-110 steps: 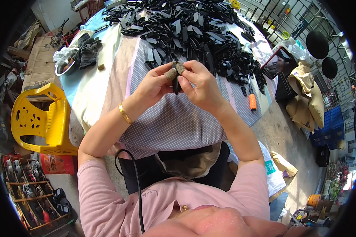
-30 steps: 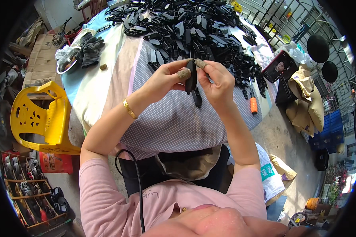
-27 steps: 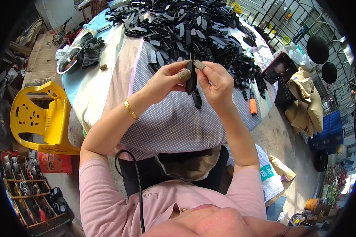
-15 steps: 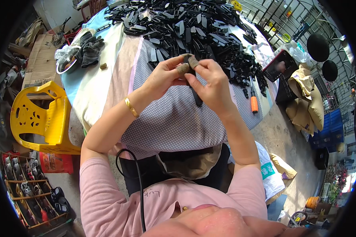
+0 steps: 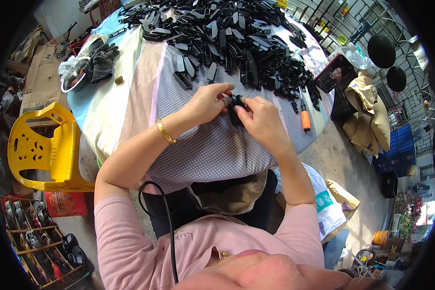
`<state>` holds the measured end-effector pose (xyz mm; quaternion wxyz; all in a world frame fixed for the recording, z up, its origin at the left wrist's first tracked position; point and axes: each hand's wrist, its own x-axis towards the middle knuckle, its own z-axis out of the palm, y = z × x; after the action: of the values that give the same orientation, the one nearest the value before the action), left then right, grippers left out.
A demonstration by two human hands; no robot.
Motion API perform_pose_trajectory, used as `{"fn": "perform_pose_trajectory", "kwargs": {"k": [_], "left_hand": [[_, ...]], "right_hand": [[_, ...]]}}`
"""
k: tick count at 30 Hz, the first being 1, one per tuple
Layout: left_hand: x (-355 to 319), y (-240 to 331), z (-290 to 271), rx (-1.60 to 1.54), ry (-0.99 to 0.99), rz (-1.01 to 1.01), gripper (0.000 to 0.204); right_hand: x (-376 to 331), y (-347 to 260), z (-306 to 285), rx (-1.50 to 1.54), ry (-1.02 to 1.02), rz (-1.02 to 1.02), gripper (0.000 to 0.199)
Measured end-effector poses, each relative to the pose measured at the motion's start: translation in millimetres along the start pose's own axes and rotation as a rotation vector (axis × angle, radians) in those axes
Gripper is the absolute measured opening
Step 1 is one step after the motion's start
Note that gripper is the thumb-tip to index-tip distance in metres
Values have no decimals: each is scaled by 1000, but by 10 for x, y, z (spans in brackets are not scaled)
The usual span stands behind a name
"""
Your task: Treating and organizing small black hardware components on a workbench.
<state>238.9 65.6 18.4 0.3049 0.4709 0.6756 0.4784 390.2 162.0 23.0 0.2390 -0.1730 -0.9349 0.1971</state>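
My left hand (image 5: 209, 105) and my right hand (image 5: 265, 122) meet over the near middle of a cloth-covered table (image 5: 198, 157). Both close their fingertips around a short black plastic piece (image 5: 234, 116), partly hidden by the fingers. A gold bracelet rings my left wrist, and tan wrapping covers at least one fingertip. Beyond the hands spreads a large heap of black plastic pieces (image 5: 222, 38), some with grey faces. A few pieces lie loose at its near edge. To the right of my right hand rests a screwdriver (image 5: 305, 120) with an orange handle.
Grey gloves (image 5: 101, 65) lie at the table's left beside a white bowl (image 5: 71, 86) and a small brown lump (image 5: 119, 79). A phone (image 5: 334, 73) stands at the right edge. A yellow chair (image 5: 65, 152) is at the left; a brown paper bag (image 5: 234, 199) hangs below the near edge.
Both hands have come down nearer to me with the black piece, and its long end has swung out of sight or shortened between the fingers. The view has shifted slightly.
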Motion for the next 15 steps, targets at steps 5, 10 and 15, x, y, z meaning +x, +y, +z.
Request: {"fn": "perform_pose_trajectory", "kwargs": {"k": [5, 10, 15], "left_hand": [[-4, -26, -25, 193, -49, 97, 41], [23, 29, -34, 221, 66, 164, 39], [222, -169, -344, 654, 509, 442, 36]], "right_hand": [[-20, -43, -97, 67, -83, 50, 29], [161, 438, -292, -59, 192, 50, 29], [461, 717, -399, -493, 144, 337, 31]]}}
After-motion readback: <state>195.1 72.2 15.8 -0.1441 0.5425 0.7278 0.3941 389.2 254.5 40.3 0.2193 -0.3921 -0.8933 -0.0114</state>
